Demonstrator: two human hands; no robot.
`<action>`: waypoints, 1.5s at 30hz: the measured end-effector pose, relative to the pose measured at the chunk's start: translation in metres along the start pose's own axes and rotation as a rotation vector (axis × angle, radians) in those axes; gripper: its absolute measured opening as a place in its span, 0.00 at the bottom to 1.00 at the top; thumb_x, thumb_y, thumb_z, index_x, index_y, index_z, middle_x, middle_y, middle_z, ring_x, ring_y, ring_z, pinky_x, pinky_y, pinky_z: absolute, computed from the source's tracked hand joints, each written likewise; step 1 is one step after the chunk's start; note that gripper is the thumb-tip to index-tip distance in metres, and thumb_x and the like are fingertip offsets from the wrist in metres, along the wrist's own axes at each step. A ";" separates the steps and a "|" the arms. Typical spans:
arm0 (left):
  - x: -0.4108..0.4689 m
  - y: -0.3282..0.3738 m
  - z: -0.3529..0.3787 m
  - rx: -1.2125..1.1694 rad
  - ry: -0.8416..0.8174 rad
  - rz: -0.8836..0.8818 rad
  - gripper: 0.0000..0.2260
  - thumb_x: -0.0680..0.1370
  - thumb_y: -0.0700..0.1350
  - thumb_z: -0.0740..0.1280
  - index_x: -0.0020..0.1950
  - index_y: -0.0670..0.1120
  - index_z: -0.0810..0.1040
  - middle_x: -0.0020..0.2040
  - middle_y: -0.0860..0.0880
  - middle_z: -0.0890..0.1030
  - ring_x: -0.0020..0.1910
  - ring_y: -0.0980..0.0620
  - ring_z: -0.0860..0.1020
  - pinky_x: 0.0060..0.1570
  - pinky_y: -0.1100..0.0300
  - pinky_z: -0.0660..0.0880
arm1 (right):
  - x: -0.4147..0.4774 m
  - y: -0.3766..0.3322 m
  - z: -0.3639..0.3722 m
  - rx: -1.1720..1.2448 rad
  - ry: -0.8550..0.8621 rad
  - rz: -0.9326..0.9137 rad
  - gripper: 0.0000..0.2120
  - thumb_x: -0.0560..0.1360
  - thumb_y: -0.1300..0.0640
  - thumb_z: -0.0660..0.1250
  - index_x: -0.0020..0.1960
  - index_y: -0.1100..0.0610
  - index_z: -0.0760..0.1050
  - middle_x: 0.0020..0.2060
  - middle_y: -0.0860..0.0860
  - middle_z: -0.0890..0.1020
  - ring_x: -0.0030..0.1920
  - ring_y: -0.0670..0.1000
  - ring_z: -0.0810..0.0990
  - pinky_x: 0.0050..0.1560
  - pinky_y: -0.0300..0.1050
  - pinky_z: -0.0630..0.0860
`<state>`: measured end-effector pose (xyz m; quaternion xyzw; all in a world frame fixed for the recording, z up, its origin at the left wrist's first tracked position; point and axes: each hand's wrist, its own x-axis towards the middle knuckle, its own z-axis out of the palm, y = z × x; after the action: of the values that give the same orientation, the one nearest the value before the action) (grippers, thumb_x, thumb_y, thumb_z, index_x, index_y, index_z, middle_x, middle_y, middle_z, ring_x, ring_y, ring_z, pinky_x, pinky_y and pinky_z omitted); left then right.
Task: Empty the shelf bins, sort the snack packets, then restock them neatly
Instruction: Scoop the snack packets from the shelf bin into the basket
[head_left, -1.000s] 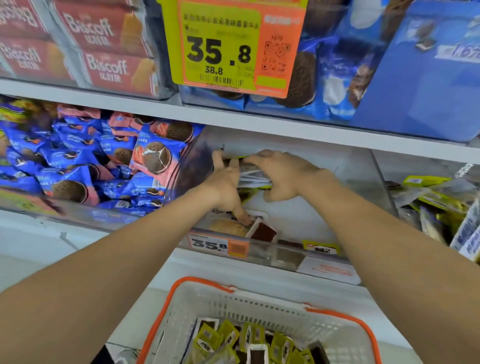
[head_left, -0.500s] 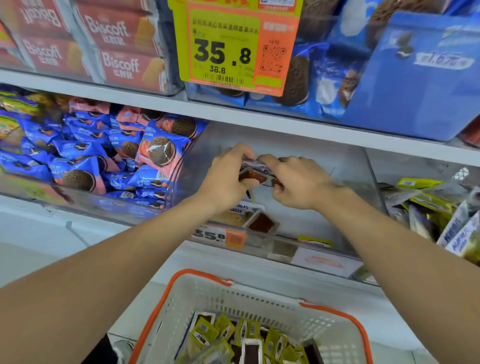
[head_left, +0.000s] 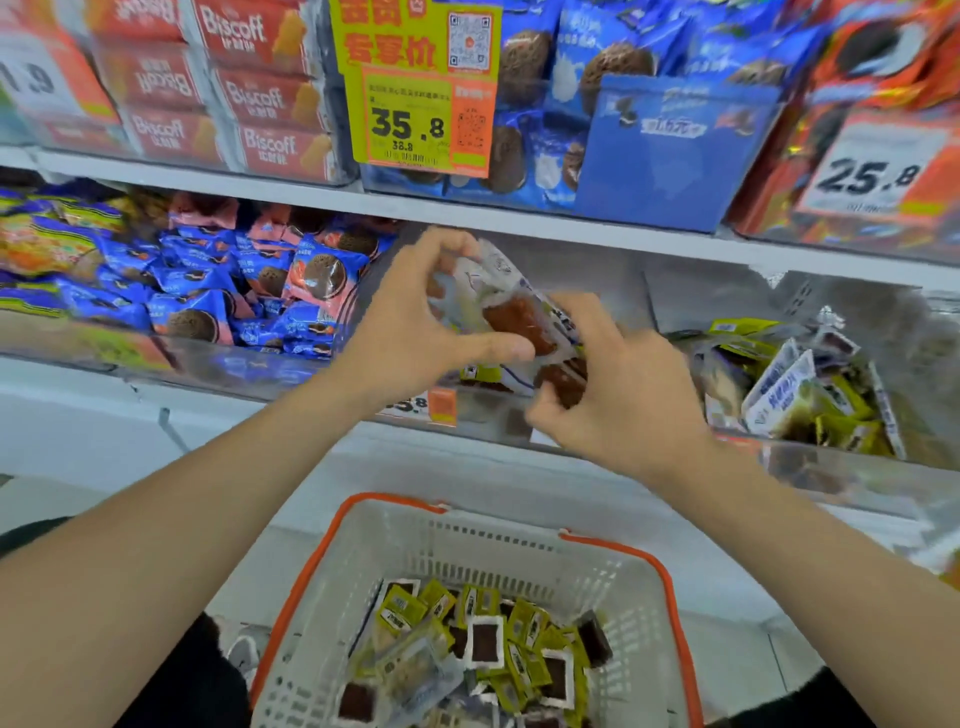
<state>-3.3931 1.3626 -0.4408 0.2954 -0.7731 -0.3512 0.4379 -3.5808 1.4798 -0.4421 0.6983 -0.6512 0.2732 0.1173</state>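
Observation:
Both my hands are raised in front of the clear middle shelf bin (head_left: 613, 291). My left hand (head_left: 415, 322) grips a bunch of clear-wrapped snack packets (head_left: 511, 306) with a brown square showing inside. My right hand (head_left: 618, 384) pinches the lower packets of the same bunch, where another brown piece (head_left: 563, 382) shows. The bunch is lifted off the bin floor and blurred by motion. Below, a white basket (head_left: 524, 535) with an orange rim holds several yellow-green and brown-square packets (head_left: 488, 644).
A bin of blue and pink cookie packets (head_left: 223, 280) lies to the left. Another bin with yellow-green and white packets (head_left: 795, 384) is on the right. The upper shelf carries Biscoff boxes (head_left: 249, 93), a yellow 35.8 price tag (head_left: 415, 104) and blue cookie bags (head_left: 623, 104).
Both hands have pulled back out of the middle bin towards me, lifting the packets with them. The view has tilted upward and come closer to the shelf.

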 end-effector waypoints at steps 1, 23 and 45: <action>-0.007 0.004 -0.001 -0.040 -0.065 -0.065 0.35 0.62 0.57 0.86 0.63 0.51 0.75 0.60 0.49 0.82 0.56 0.54 0.81 0.56 0.60 0.77 | -0.010 -0.008 -0.003 0.139 -0.038 0.054 0.30 0.66 0.47 0.71 0.67 0.46 0.69 0.39 0.48 0.84 0.35 0.56 0.83 0.34 0.50 0.80; 0.028 -0.035 0.007 0.513 -0.386 -0.430 0.14 0.77 0.53 0.74 0.62 0.53 0.80 0.60 0.50 0.82 0.58 0.51 0.80 0.50 0.61 0.73 | 0.049 0.044 0.048 0.211 -0.410 0.313 0.11 0.73 0.59 0.79 0.55 0.57 0.85 0.40 0.52 0.86 0.41 0.45 0.84 0.54 0.45 0.80; 0.090 -0.132 0.039 0.896 -0.853 -0.453 0.56 0.64 0.60 0.79 0.83 0.60 0.48 0.74 0.41 0.57 0.66 0.33 0.74 0.67 0.45 0.75 | 0.084 0.068 0.127 0.089 -0.870 0.428 0.30 0.73 0.46 0.78 0.69 0.57 0.72 0.63 0.55 0.77 0.60 0.56 0.76 0.52 0.43 0.72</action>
<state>-3.4477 1.2284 -0.5182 0.4394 -0.8690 -0.1649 -0.1568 -3.6177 1.3346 -0.5150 0.6026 -0.7564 0.0015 -0.2544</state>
